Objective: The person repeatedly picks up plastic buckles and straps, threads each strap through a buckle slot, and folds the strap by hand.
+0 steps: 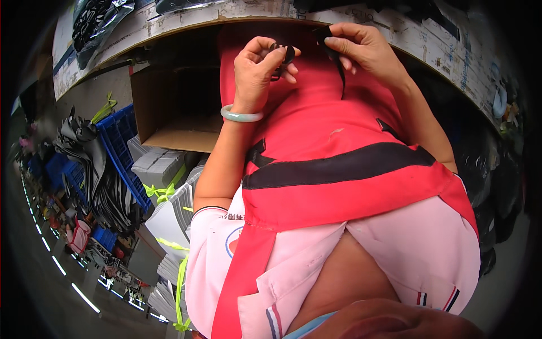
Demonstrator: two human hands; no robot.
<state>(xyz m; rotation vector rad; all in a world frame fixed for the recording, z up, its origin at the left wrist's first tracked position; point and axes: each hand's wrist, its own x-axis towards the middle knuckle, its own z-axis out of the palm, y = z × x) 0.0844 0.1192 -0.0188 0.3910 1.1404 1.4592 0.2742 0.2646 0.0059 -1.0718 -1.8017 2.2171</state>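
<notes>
My left hand (pixel 261 66) is raised in front of my red apron (pixel 316 130) and pinches a small black plastic buckle (pixel 282 56) between thumb and fingers. A pale green bangle (pixel 241 116) circles that wrist. My right hand (pixel 361 48) holds the end of a narrow black strap (pixel 339 65), which hangs down over the apron. The two hands are close together, just below the edge of a worn white work table (pixel 186 22).
An open cardboard box (pixel 169 107) sits under the table at left. Below it are a blue plastic crate (pixel 121 147), bundled white stacks tied with green string (pixel 164 181) and dark sheets (pixel 90 164). Black bags (pixel 497 186) pile up at right.
</notes>
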